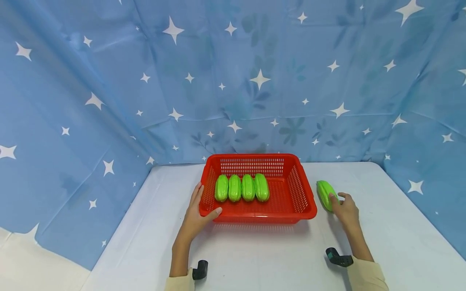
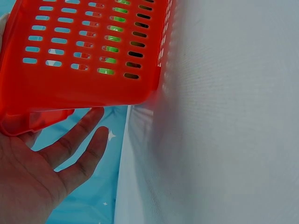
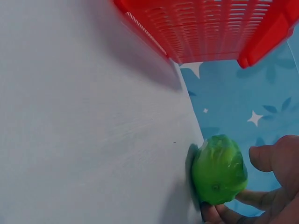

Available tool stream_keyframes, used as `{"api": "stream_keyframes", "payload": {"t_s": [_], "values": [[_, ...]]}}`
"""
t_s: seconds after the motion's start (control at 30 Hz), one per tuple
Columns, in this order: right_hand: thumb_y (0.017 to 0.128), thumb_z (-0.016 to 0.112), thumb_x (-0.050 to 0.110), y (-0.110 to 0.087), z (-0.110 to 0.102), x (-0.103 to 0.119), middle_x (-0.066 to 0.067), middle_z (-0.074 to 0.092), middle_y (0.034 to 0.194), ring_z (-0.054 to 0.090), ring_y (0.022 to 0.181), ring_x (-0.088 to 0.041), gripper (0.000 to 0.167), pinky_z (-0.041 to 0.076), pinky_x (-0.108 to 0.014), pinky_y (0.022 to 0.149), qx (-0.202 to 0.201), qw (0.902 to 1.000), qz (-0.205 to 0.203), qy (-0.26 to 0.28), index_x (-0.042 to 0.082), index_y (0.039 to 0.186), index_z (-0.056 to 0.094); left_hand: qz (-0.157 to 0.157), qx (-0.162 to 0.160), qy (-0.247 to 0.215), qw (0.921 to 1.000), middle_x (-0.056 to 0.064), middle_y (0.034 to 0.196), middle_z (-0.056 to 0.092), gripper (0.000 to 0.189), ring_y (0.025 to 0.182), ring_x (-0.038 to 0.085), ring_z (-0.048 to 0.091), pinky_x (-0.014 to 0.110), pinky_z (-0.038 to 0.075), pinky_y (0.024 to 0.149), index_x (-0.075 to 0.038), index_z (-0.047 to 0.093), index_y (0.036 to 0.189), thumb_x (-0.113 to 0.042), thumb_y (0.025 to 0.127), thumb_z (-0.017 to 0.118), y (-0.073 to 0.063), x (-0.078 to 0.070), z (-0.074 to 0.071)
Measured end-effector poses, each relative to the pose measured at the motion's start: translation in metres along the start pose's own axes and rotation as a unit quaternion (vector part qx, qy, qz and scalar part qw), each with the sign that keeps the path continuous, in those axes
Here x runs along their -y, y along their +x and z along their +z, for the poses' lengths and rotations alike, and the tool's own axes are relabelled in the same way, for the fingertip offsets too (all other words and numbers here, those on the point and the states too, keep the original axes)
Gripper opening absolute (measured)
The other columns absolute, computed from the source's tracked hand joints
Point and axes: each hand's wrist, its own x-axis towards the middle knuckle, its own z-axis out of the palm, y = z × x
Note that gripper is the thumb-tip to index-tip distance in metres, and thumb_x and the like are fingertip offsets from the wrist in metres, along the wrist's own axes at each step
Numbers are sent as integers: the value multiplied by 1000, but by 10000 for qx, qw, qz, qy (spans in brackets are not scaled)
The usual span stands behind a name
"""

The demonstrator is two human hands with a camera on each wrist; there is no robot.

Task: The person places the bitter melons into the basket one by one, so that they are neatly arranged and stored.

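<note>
A red plastic basket [image 1: 255, 218] with slotted walls stands on the white table. Several glossy green, ridged, fruit-like pieces [image 1: 234, 188] lie side by side in its left half. My left hand [image 1: 196, 220] is at the basket's front left corner, its thumb along the front rim and its fingers spread by the left wall. Right of the basket, another green ridged piece [image 1: 326, 194] lies on the table. My right hand [image 1: 346, 210] is around its near right side. In the right wrist view, a gap shows between the thumb [image 3: 264, 157] and this piece; some fingertips are hidden behind it.
The white tabletop [image 1: 255, 258] extends in front of the basket and to both sides. Behind and beside it hangs a blue curtain [image 1: 255, 101] with white stars. A black wrist camera [image 1: 200, 270] is on the left wrist, another [image 1: 338, 258] on the right.
</note>
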Motion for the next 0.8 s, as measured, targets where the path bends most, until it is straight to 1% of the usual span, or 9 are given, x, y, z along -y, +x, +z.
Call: {"api": "stream_keyframes", "payload": {"t_s": [0.1, 0.3, 0.5, 0.53, 0.6, 0.63, 0.7, 0.73, 0.8], "values": [[103, 32, 43, 3, -3, 1, -43, 40, 136, 44, 125, -55, 71, 46, -60, 99, 70, 9999, 106, -41, -15, 144, 26, -3, 3, 9, 10000, -13, 163, 12, 103, 151, 24, 19, 55, 42, 107, -21, 19, 157, -55, 78, 75, 0, 0, 0], [101, 39, 45, 7, -10, 3, -41, 37, 139, 41, 127, -55, 74, 45, -61, 99, 337, 9987, 335, -200, -16, 143, 29, -17, -5, 61, 10000, -13, 163, 12, 103, 150, 24, 20, 54, 44, 106, -21, 19, 157, -56, 77, 75, 0, 1, 0], [99, 40, 49, 7, -12, -1, -40, 37, 139, 41, 125, -52, 77, 45, -61, 98, 447, 9979, 471, -11, -15, 141, 33, -70, 14, 51, 10000, -13, 163, 12, 104, 150, 24, 21, 54, 45, 105, -21, 19, 157, -56, 77, 75, 0, 0, 0], [99, 39, 51, 6, -12, -1, -39, 39, 139, 44, 124, -51, 78, 48, -58, 94, 444, 9978, 488, 67, -15, 142, 33, -78, 18, 48, 10000, -14, 163, 12, 104, 150, 24, 21, 54, 45, 105, -21, 19, 157, -56, 77, 75, 0, 0, 0], [99, 39, 52, 7, -13, -2, -38, 41, 137, 49, 117, -45, 79, 54, -46, 85, 423, 9971, 517, 375, -13, 143, 33, -73, 15, 42, 10000, -14, 163, 12, 103, 150, 24, 21, 54, 44, 106, -21, 19, 157, -56, 77, 75, 0, 0, 0], [99, 39, 52, 8, -13, -3, -37, 40, 138, 50, 117, -44, 79, 55, -44, 84, 430, 9961, 540, 550, -13, 144, 32, -58, 11, 40, 10000, -13, 163, 12, 103, 150, 24, 20, 54, 43, 106, -21, 19, 157, -56, 77, 75, 0, 0, 0], [96, 40, 59, 18, -10, -12, -34, 42, 139, 54, 111, -38, 86, 56, -29, 71, 360, 9940, 508, 898, -10, 147, 30, -48, 5, 31, 10000, -13, 163, 12, 103, 150, 24, 20, 55, 43, 107, -20, 20, 157, -55, 78, 75, 0, 0, 0], [96, 41, 61, 20, -10, -13, -34, 42, 140, 56, 109, -35, 88, 56, -24, 68, 336, 9923, 479, 1092, -9, 148, 29, -44, 0, 26, 10000, -13, 163, 12, 103, 150, 24, 20, 55, 43, 107, -20, 20, 157, -55, 78, 75, 0, 1, 0], [93, 44, 64, 24, -10, -13, -31, 41, 142, 55, 109, -29, 92, 57, -20, 69, 295, 9882, 408, 1448, -7, 149, 28, -38, -1, 22, 10000, -12, 163, 13, 103, 150, 24, 20, 54, 43, 107, -20, 20, 157, -54, 78, 75, 0, 0, 0]]}}
